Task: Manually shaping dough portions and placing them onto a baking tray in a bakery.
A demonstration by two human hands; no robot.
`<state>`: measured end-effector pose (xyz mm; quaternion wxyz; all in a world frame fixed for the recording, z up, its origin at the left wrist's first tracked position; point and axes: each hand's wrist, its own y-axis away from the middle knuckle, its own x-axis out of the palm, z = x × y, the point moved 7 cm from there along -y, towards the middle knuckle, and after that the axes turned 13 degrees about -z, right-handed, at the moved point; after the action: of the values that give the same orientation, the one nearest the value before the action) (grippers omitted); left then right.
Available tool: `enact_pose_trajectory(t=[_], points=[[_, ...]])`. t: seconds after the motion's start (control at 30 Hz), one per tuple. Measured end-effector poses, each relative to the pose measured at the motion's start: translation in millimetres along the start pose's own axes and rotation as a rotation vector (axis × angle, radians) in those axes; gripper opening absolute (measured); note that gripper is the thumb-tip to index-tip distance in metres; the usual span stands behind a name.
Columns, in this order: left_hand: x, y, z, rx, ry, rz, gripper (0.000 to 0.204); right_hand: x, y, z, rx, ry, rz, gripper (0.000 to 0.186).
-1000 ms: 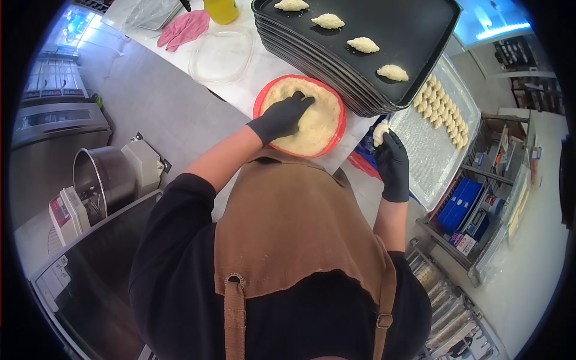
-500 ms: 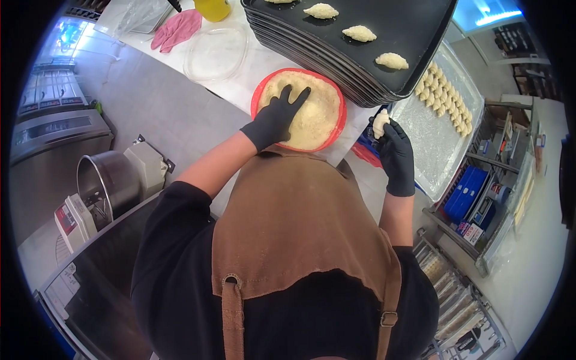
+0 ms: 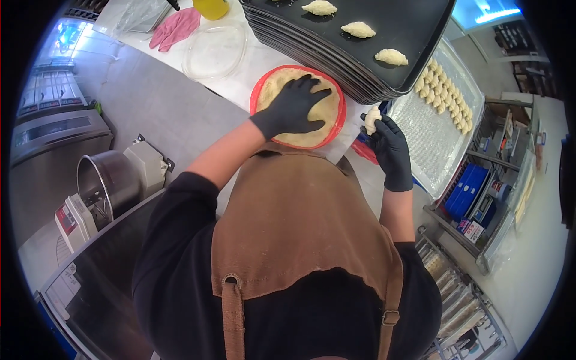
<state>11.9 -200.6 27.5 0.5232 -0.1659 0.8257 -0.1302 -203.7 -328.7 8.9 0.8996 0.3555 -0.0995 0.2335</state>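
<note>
My left hand [image 3: 294,108], in a black glove, lies with spread fingers on pale crumbs [image 3: 321,133] that fill a round red bowl [image 3: 254,96]. Between the fingers of my right hand [image 3: 389,147], also gloved in black, is a small pale piece of croissant-shaped dough [image 3: 372,120]; it is held to the right of the bowl. Beyond the bowl, a black baking tray [image 3: 390,24] tops a tall stack of trays and carries crumb-coated dough pieces [image 3: 391,57]. Farther right, a large tray lined with clear plastic [image 3: 414,141] holds several rows of uncoated dough pieces [image 3: 444,96].
At the back left of the white table [image 3: 240,99] are a clear lid [image 3: 215,51], a pink cloth [image 3: 174,30] and a yellow container [image 3: 211,8]. A metal mixing bowl [image 3: 105,180] stands to my left. Shelves with a blue case [image 3: 467,189] are at my right.
My left hand has moved right across the bowl, fingers now spread wider, and the crumbs look flatter. My right hand has shifted slightly left and up with the dough piece, closer to the bowl.
</note>
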Motion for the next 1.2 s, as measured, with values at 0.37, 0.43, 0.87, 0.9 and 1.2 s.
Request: enact_pose_trajectory(t=[0.37,0.43,0.87,0.9,1.2], points=[[-27,33,43,-0.308,0.550,-0.318,0.035,105,-14,-2,-0.677,0.942,0.072,0.040],[-38,33,52,-0.382,0.529,-0.388,0.032,119,-15,-21,-0.884,1.049,0.117,0.040],[-52,53,64,-0.526,0.486,-0.574,0.023,173,7,-63,-1.304,1.524,0.473,0.035],[-52,53,64,-0.527,0.485,-0.573,0.023,175,7,-66,-1.284,1.552,0.523,0.035],[-48,65,62,-0.509,0.451,-0.547,0.026,167,-2,-54,-1.161,1.245,0.433,0.028]])
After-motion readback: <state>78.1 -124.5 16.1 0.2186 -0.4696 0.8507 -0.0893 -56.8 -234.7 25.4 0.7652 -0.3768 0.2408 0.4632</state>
